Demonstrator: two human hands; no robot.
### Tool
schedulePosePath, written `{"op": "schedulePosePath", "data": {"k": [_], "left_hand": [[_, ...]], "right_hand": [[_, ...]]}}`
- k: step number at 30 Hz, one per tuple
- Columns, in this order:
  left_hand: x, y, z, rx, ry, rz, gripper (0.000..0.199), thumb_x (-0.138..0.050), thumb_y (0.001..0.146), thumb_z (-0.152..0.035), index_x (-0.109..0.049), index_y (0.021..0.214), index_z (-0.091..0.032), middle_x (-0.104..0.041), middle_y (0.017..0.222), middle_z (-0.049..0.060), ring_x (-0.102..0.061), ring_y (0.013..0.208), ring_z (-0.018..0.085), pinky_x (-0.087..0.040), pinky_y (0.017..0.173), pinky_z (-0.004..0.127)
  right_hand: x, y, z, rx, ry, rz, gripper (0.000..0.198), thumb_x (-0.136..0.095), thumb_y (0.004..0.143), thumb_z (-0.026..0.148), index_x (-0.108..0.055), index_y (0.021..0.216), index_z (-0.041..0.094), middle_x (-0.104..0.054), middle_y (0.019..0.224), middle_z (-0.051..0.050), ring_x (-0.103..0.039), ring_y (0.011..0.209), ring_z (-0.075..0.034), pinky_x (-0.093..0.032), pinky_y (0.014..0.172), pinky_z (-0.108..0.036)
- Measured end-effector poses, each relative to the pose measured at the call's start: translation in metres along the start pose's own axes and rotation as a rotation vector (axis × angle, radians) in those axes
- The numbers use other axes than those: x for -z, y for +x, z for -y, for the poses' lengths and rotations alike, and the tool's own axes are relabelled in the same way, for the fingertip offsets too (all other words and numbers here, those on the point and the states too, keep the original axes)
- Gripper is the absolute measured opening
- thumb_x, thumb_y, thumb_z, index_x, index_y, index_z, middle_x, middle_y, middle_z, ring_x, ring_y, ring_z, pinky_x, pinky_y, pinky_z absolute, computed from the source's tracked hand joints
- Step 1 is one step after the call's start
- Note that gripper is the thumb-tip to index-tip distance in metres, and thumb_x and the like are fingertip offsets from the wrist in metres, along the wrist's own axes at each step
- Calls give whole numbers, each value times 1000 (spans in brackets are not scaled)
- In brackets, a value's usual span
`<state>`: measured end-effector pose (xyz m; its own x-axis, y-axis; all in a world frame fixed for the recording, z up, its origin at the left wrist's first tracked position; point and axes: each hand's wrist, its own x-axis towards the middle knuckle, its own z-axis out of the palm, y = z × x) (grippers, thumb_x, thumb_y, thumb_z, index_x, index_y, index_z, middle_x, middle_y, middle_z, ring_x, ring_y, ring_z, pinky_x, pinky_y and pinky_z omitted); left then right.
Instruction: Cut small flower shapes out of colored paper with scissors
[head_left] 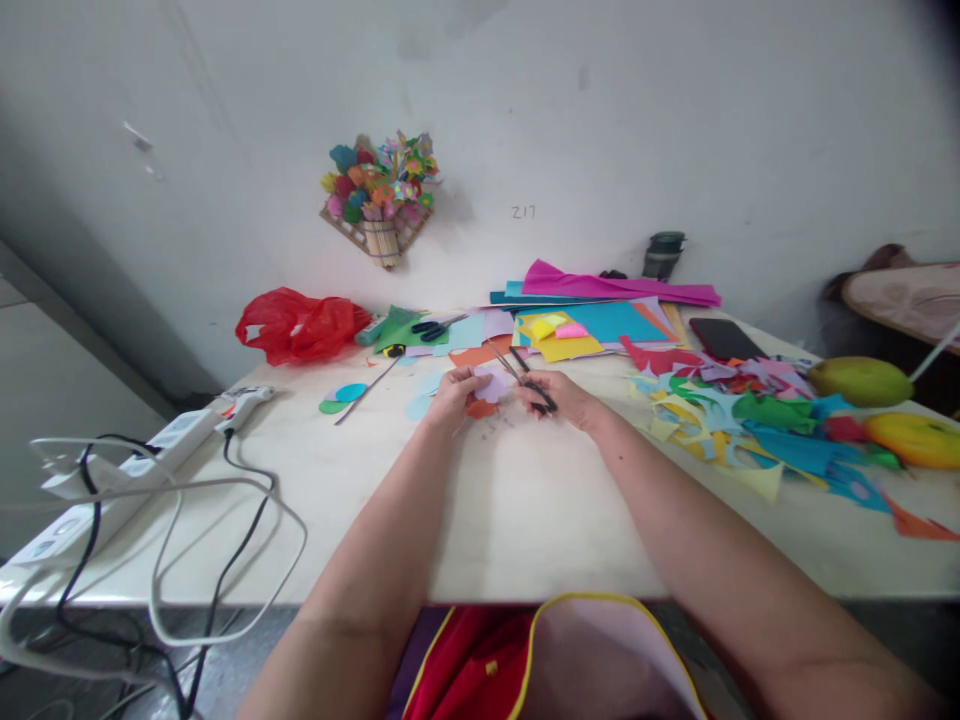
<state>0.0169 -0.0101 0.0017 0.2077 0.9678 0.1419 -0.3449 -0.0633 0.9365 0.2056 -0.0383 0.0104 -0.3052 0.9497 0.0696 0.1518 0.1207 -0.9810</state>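
Left hand (454, 393) pinches a lilac paper piece (493, 382) between thumb and fingers, above the middle of the table (525, 520). Right hand (564, 396) grips black-handled scissors (541, 395), blades parted and pointing away from the body, just beside the lilac piece; contact with the paper hard to tell. Orange paper (482, 408) just below. Blue disc (350, 393) overlaps a green one to the left; coloured scraps (720, 420) heaped at right.

Two black-handled metal scissors (536, 386) show clearly, one in the grip of the right hand (564, 398), one beyond it leftward. Left of the grip are two round paper discs (350, 393), blue and green; rightward, two yellowish oval fruits (855, 381) and one dark phone (726, 339).
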Motion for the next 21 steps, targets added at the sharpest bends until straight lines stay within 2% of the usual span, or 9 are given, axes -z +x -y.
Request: {"op": "schedulePosePath", "data": {"k": [9, 14, 21], "left_hand": [[3, 3, 3, -6, -27, -12, 23, -79, 53, -22, -60, 62, -12, -61, 55, 1, -54, 48, 9, -43, 51, 22], [3, 3, 3, -10, -56, -46, 26, -81, 52, -22, -61, 64, -11, -60, 56, 1, -54, 49, 9, -42, 51, 22], [2, 3, 1, -7, -98, -54, 32, -83, 48, -25, -61, 67, -11, -67, 64, 5, -61, 56, 12, -45, 56, 23]], "right_hand": [[5, 0, -2, 11, 46, -34, 25, -70, 70, 32, -61, 85, 15, -59, 55, 2, -50, 41, -7, -30, 37, -18], [4, 1, -2, 12, 36, 2, 25, -70, 71, 32, -60, 86, 14, -60, 56, 2, -51, 40, -7, -28, 34, -17], [2, 0, -2, 10, -14, 75, 23, -68, 74, 32, -58, 84, 14, -59, 55, 2, -50, 39, -7, -27, 32, -16]]}}
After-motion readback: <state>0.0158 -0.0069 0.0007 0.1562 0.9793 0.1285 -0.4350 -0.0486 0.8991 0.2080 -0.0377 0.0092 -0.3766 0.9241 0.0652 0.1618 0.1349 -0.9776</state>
